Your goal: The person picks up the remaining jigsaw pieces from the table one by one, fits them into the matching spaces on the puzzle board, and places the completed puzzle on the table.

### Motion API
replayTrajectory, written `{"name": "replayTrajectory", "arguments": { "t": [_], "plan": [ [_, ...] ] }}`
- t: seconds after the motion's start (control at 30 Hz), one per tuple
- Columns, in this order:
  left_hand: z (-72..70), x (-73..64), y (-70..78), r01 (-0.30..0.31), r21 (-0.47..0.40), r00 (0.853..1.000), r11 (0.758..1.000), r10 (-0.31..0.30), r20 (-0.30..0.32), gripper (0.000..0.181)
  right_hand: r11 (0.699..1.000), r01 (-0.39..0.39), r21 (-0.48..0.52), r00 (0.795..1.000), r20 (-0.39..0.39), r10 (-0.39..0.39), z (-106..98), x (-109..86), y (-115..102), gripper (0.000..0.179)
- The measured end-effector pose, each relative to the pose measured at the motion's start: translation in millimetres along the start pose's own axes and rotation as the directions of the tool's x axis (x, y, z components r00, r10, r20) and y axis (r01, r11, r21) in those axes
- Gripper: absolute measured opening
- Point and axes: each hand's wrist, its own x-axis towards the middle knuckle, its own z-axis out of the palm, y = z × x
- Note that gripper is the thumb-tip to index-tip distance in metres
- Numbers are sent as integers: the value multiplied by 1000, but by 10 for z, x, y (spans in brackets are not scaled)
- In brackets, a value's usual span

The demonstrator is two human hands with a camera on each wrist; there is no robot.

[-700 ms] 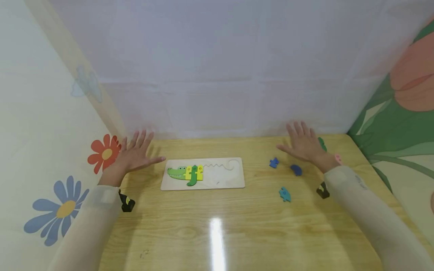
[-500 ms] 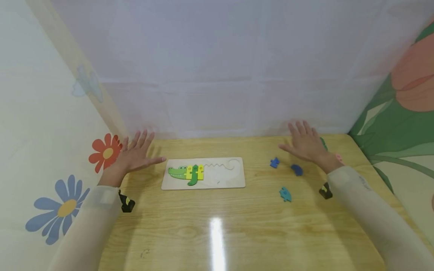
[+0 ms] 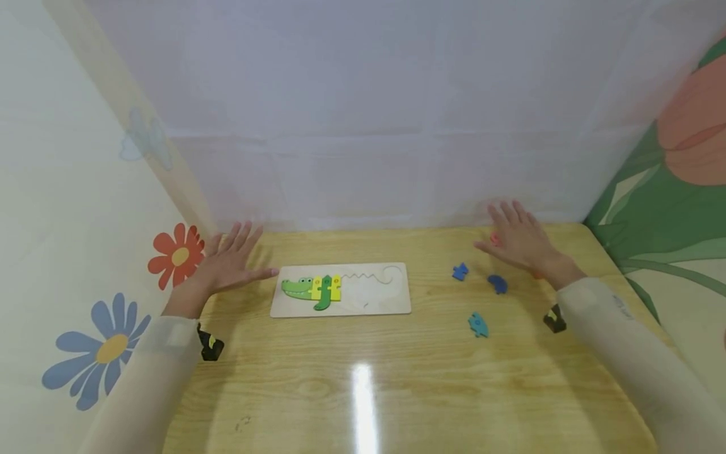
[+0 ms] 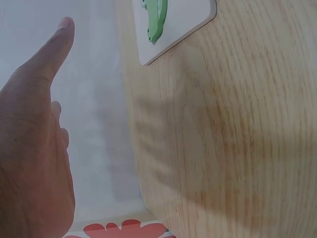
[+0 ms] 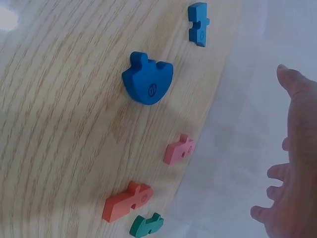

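Note:
My left hand (image 3: 229, 261) is held out with spread fingers and carries nothing. Its thumb tip is close to the left end of a pale puzzle board (image 3: 374, 304). On the board lie a green crocodile head (image 3: 296, 289) and yellow and green body pieces (image 3: 326, 291); a wavy tail outline is drawn to their right. At the right, my right hand (image 3: 522, 243) hovers above loose pieces, fingers straight, holding none. In the right wrist view these are a blue piece marked 10 (image 5: 148, 84), a smaller blue piece (image 5: 199, 34), a pink (image 5: 178, 150), an orange-red (image 5: 124, 204) and a green piece (image 5: 146, 226).
A teal piece (image 3: 478, 325) lies nearer to me on the wooden table (image 3: 306, 391). White cloth (image 3: 351, 126) hangs along the table's back edge. Flower-printed cloths stand at the left (image 3: 34, 221) and right (image 3: 641, 214).
My right hand has shifted slightly to the right, now covering the green piece in the head view; a pink-red piece shows beside its thumb. The left hand and board have hardly moved.

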Motion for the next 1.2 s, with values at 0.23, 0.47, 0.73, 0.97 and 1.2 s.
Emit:
{"name": "replayTrajectory", "arguments": {
  "t": [0.23,0.47,0.73,0.97,1.2],
  "plan": [
    [77,-19,7,-61,-21,998,998,60,-27,114,998,41,-41,999,-25,-42,-18,-45,105,100],
    [111,-35,77,-95,-62,995,994,95,2,114,997,59,-40,998,-25,-60,-32,-121,173,98],
    [209,-94,134,-123,-86,992,989,126,29,115,994,102,-26,994,-28,-103,-35,-185,265,98],
    [345,-112,153,-163,-84,986,983,166,28,116,991,129,-19,991,-14,-130,-45,-261,318,94],
    [438,-142,173,-194,-99,979,976,200,47,119,990,138,-28,990,10,-138,-56,-310,391,94]
  ]
}}
